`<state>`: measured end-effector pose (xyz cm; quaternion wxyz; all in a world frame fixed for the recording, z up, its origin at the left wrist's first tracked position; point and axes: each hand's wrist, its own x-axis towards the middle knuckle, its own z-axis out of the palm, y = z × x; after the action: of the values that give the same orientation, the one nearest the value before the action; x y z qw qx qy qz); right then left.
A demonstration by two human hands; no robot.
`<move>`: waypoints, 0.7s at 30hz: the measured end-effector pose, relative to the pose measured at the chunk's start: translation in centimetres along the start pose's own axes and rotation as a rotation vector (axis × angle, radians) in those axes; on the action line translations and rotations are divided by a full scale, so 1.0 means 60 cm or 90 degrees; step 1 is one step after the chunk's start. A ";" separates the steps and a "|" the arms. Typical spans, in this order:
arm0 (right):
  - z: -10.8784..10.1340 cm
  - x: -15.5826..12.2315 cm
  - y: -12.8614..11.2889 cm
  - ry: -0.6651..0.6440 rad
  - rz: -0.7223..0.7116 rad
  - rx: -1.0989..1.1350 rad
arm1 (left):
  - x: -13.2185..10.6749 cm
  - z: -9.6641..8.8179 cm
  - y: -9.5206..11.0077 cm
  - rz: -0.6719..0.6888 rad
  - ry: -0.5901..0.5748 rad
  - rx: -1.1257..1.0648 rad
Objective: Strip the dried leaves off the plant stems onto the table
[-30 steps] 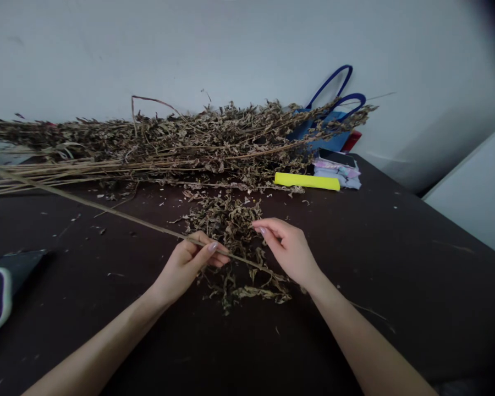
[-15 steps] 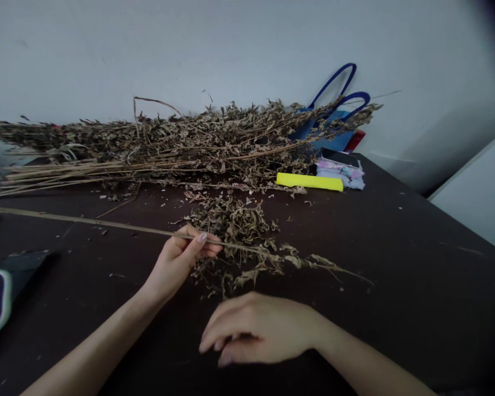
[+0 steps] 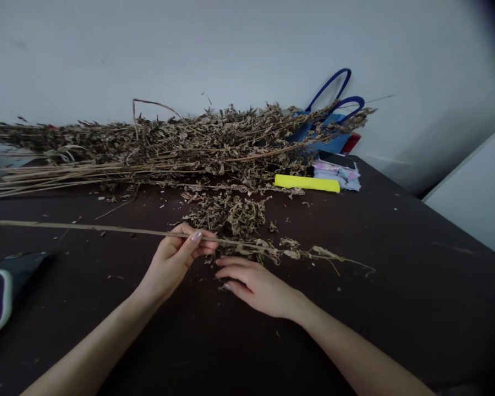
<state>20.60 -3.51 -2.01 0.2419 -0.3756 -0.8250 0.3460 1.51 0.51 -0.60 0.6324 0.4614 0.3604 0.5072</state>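
My left hand [image 3: 177, 254] pinches a long dried plant stem [image 3: 107, 228] between thumb and fingers. The stem runs from the left edge across the table, bare on the left and with curled dry leaves toward its thin right tip. Just below the leafy part is my right hand [image 3: 258, 289], palm down, its fingers apart and pointing left. Its fingertips are close to the leaves; whether they touch cannot be made out. Behind the stem lies a small heap of loose dried leaves [image 3: 231, 213], partly hidden by the stem and my left hand.
A large bundle of dried stalks [image 3: 181, 143] lies along the wall. To its right are a blue bag [image 3: 334, 142], a yellow roll [image 3: 307, 182] and a phone [image 3: 336, 160] on a tissue pack [image 3: 338, 175]. A white-rimmed object [image 3: 7, 302] and a dark flat object [image 3: 25, 269] are at left.
My right hand has moved up and away from me, to just below the stem's leaves, its fingers now more spread. My left hand keeps hold of the stem, whose left end sits slightly lower.
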 end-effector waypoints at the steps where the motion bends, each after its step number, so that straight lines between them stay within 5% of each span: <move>1: 0.000 -0.002 -0.005 -0.020 -0.017 -0.004 | 0.000 0.000 0.000 -0.002 0.003 0.004; 8: -0.026 -0.020 -0.057 -0.143 -0.118 0.019 | 0.004 -0.005 -0.003 0.000 -0.004 0.020; 10: -0.051 -0.024 -0.066 -0.078 -0.105 0.021 | 0.004 -0.007 -0.007 0.002 -0.012 0.024; 16: -0.112 -0.036 -0.049 0.291 0.053 -0.084 | 0.002 -0.010 -0.015 0.026 -0.035 0.093; 21: -0.103 -0.031 -0.028 0.259 0.075 -0.120 | 0.002 -0.012 -0.017 0.017 -0.058 0.117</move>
<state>25.01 -3.36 2.96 0.3468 -0.5061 -0.7645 0.1978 1.19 0.70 -1.80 0.5961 0.5453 0.3700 0.4587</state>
